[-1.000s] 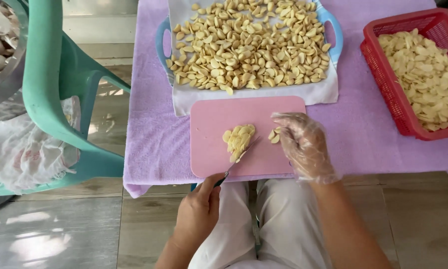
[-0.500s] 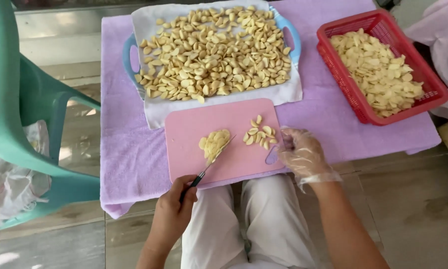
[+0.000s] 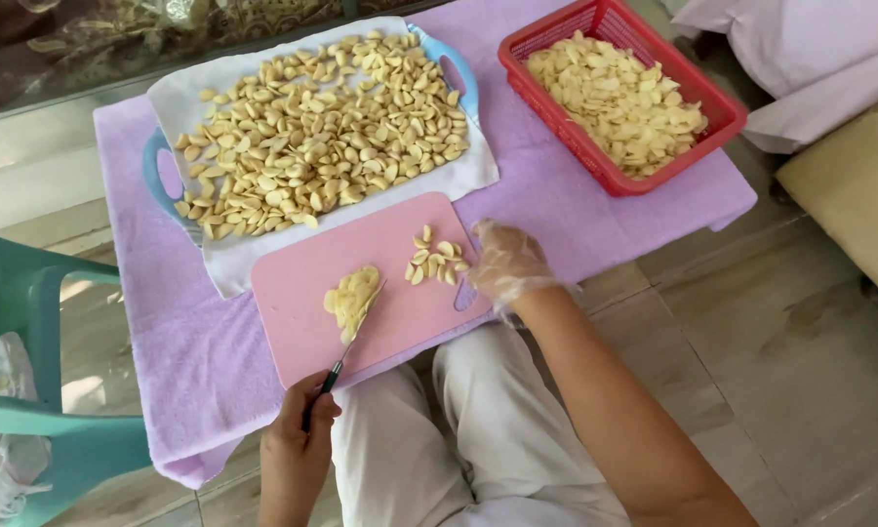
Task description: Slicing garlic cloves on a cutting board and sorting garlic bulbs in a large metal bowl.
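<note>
Left hand (image 3: 298,444) grips a knife (image 3: 346,346); gloved right hand (image 3: 505,263) rests loosely open; red basket (image 3: 556,122) holds slices.

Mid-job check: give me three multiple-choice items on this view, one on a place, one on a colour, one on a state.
1. Where is the sliced pile?
A on the pink cutting board
B in the red basket
C on the floor

2. What colour is the cloth under the board?
A green
B purple
C white

3. What is the left hand doing?
A resting empty
B lifting the tray
C gripping a knife

Answers: 1 A, the slices lie mid-board. 2 B, purple shows around it. 3 C, fingers wrap the handle, while the gloved right hand touches whole cloves.
</note>
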